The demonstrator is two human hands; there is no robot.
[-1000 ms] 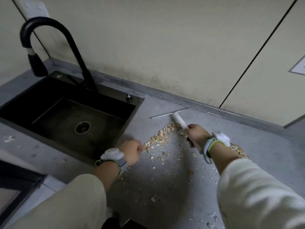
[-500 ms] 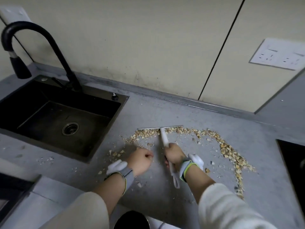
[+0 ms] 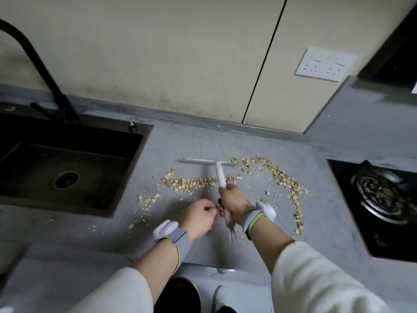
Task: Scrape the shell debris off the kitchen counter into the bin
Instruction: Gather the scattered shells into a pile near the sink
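Gripping the scraper over a half-swept table

We held the white scraper (image 3: 220, 175) in our right hand (image 3: 233, 203), fingers wrapped around the lower end of its handle. Its long thin blade lay crosswise on the grey table (image 3: 316, 199), farther from us than most of the crumbs, with the handle running back toward us from the middle of the blade. Our left hand (image 3: 198, 216) sat just beside the right, fingers curled in a loose fist; whether it pinched anything we could not tell.

We saw the shell debris (image 3: 191, 182) in several patches. One band lay across the table just on our side of the blade, reaching under the handle. A second trail (image 3: 286, 181) began at the blade's right end, curved away to the right and then ran back toward the table's front edge. Smaller scatterings (image 3: 145, 205) lay near the front right corner of the black sink (image 3: 140, 168).

We could make out the dark round bin (image 3: 180, 294) below the table's front edge, partly hidden between our sleeves. A black faucet (image 3: 45, 80) rose behind the sink on the left, a gas hob (image 3: 379, 197) sat at the right, and a white wall socket (image 3: 325, 64) was on the pale wall panel behind.
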